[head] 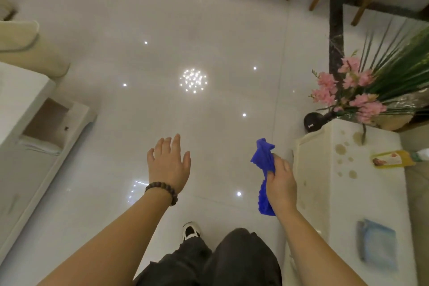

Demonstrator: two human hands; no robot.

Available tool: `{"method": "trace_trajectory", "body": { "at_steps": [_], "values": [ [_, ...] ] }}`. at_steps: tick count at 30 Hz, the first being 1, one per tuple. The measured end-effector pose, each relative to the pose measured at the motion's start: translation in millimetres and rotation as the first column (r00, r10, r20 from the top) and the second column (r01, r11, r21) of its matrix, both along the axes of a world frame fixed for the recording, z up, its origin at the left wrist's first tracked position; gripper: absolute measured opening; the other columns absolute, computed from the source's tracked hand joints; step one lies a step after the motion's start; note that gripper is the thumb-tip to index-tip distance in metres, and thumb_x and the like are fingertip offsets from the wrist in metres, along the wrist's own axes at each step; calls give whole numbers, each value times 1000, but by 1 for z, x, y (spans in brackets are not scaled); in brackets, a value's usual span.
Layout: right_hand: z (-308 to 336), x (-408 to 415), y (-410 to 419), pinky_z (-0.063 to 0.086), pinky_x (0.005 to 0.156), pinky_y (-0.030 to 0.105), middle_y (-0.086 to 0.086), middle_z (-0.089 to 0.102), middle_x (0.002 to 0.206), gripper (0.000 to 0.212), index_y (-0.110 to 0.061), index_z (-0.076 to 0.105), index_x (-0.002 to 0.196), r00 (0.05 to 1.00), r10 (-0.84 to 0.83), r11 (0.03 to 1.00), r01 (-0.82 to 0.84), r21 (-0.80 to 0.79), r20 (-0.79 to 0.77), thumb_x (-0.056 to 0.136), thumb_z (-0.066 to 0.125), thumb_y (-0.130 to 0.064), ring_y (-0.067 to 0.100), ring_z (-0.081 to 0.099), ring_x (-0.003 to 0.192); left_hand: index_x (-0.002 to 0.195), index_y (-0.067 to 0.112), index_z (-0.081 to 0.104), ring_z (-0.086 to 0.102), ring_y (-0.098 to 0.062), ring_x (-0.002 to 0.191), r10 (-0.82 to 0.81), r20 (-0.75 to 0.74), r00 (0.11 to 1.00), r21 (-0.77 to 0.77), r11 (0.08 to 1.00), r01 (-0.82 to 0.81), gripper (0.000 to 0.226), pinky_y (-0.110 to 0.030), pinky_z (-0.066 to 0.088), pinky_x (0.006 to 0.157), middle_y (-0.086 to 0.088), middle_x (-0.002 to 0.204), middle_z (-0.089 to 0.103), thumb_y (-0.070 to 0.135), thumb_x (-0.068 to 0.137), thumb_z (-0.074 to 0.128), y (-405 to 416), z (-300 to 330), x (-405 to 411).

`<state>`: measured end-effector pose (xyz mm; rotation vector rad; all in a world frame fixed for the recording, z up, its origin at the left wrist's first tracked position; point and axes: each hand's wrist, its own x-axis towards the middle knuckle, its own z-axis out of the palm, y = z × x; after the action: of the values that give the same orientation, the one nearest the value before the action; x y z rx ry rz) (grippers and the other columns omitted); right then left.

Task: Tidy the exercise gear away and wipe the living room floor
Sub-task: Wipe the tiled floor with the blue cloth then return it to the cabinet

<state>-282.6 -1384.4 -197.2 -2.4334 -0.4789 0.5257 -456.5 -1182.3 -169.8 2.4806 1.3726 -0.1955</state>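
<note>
Dark trousers (232,260), standing; wiping step, cloth not yet down.
Right hand (282,184) grips blue cloth (263,165) above floor (185,30); left hand (169,162) spread, empty. Next I judge: lower cloth onto tiles.

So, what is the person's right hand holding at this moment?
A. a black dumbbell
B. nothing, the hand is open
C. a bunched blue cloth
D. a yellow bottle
C: the right hand grips a bunched blue cloth above the floor, while the yellow bottle lies apart on the white cabinet.
</note>
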Motion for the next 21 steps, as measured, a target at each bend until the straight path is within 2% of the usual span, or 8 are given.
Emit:
{"method": "trace_trajectory", "body": {
  "at_steps": [5,8,16,21],
  "values": [
    [-17,33,68,55,77,36,-6,55,102,30,-22,50,123,1000,28,999,-29,-27,-6,94,52,-13,13,59,85,151,18,23,22,-25,143,7,-30,1000,-31,999,-8,58,-46,19,116,-7,152,35,43,99,30,52,-27,34],
    [-41,66,108,54,77,37,-4,55,104,31,-22,49,125,999,44,999,-44,-31,-26,95,51,-13,15,59,87,152,19,19,19,-25,145,17,-69,997,-55,998,-21,58,-45,17,117,-6,155,29,45,100,28,83,-56,67],
    [-144,183,228,54,77,34,-2,55,109,34,-19,48,130,987,119,987,-129,-94,-103,96,48,-12,15,59,86,153,21,9,10,-23,148,121,-92,988,-97,987,-130,61,-43,11,119,-5,160,16,45,100,26,179,-148,169],
    [-219,241,291,54,76,33,-3,54,109,35,-19,48,131,972,198,970,-212,-118,-125,96,45,-11,15,59,86,153,21,8,8,-23,148,125,-121,985,-106,985,-138,61,-44,11,119,-5,160,14,45,100,25,239,-217,220]
  ]
}}
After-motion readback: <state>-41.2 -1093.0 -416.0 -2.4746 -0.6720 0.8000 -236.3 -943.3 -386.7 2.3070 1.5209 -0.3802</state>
